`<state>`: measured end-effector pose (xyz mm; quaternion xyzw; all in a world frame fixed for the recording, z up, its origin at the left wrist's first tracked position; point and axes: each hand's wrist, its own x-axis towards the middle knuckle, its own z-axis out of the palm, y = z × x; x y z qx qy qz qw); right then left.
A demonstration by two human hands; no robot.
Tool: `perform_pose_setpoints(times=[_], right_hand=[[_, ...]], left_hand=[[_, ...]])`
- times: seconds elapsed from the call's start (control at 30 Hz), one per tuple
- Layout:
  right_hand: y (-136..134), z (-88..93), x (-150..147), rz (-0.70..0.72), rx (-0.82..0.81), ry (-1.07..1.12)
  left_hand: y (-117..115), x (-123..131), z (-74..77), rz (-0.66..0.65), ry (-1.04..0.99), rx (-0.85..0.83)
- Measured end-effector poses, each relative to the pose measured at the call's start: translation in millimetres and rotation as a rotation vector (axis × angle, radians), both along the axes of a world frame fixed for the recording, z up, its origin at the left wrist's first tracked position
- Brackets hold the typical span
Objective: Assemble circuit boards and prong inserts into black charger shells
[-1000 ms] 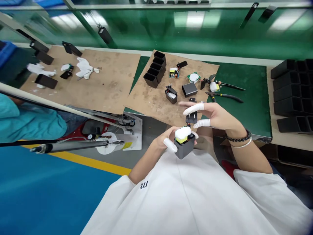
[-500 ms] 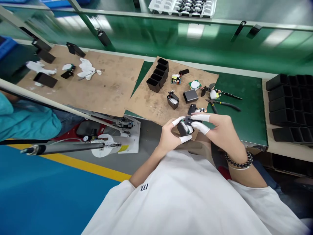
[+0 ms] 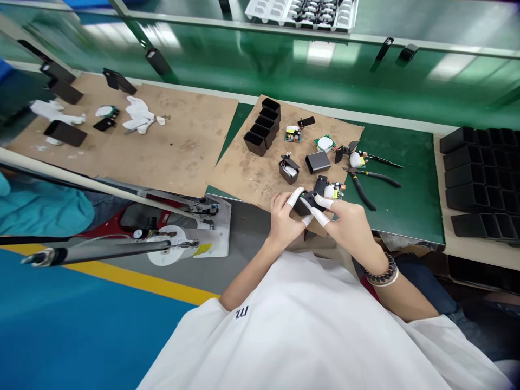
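Observation:
Both of my hands meet at the near edge of the brown board (image 3: 252, 168). My left hand (image 3: 282, 219) is closed round a small black charger housing (image 3: 303, 205), its fingertips in white cots. My right hand (image 3: 345, 225) presses its capped thumb and forefinger on the black plug cap on top of that housing. Just beyond them lies a loose black part with a green circuit board (image 3: 331, 189).
On the board are a row of empty black housings (image 3: 262, 127), a half-assembled housing (image 3: 287, 169), a closed one (image 3: 317, 161) and circuit boards (image 3: 324, 143). Pliers (image 3: 363, 181) lie on the green mat. Stacked black housings (image 3: 479, 179) fill the right. Another person's teal sleeve (image 3: 36, 208) is at left.
My hands have carried the housing from near my chest up to the board's edge. The white-topped insides that showed a second ago are now covered by the plug cap.

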<state>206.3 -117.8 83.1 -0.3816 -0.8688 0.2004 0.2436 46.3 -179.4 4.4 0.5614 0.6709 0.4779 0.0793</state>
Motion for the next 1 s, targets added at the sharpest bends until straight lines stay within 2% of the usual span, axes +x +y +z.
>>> perform_pose_setpoints(times=[0.13, 0.27, 0.33, 0.43, 0.53, 0.63, 0.77, 0.9, 1.0], right_hand=[[-14.4, -26.8, -13.6, -0.043, 0.076, 0.089], [-19.1, -49.0, -26.9, -0.059, 0.051, 0.118], [-14.0, -48.8, -30.5, -0.052, 0.067, 0.128], [-3.3, -39.0, -32.1, -0.077, 0.131, 0.195], [2.5, -35.7, -34.3, -0.109, 0.181, 0.218], [2.7, -42.6, -37.4, -0.012, 0.183, 0.160], [2.5, -49.3, -35.7, -0.054, 0.181, 0.148], [8.2, -54.2, -31.3, 0.058, 0.167, 0.048], [12.5, -55.6, -29.1, 0.078, 0.129, -0.024]], left_hand=[[1.9, -3.9, -7.0, -0.024, -0.041, -0.006], [-1.6, -10.6, -15.4, -0.030, -0.046, -0.011], [-7.7, -18.3, -13.0, -0.058, 0.021, -0.070], [-23.2, -36.6, -0.4, -0.052, 0.105, -0.164], [-40.4, -56.1, 11.8, 0.090, 0.070, -0.144], [-52.0, -67.4, 13.7, 0.190, -0.011, -0.129], [-57.5, -68.3, 6.7, 0.213, -0.064, -0.133], [-56.5, -58.9, 5.6, 0.204, 0.006, -0.108], [-52.6, -45.5, 8.9, 0.138, 0.039, -0.090]])
